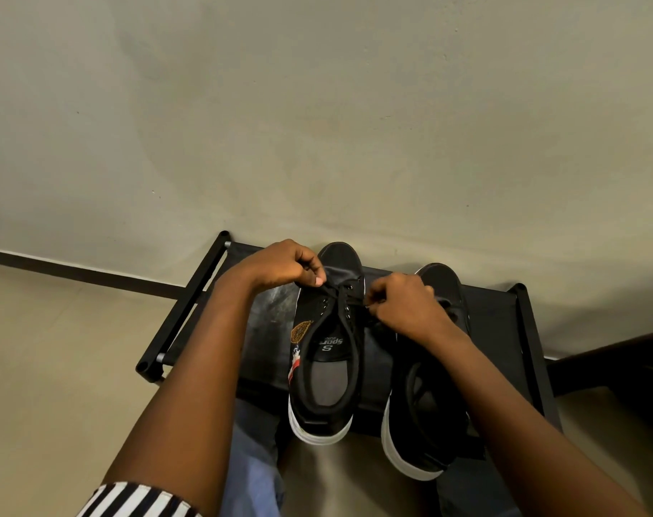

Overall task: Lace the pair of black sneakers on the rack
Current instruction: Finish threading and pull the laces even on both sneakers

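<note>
sneaker [327, 352] on rack [504, 322] | L hand [280, 264] & R hand [403, 304] grips – both pinching lace [345, 297]

Both forearms are bare from elbow to wrist; the left hand [280, 264] and right hand [403, 305] wear no rings or watch; a black-and-white striped sleeve [138, 501] shows at lower left; blue denim trousers [254, 460] appear at bottom centre.
</note>
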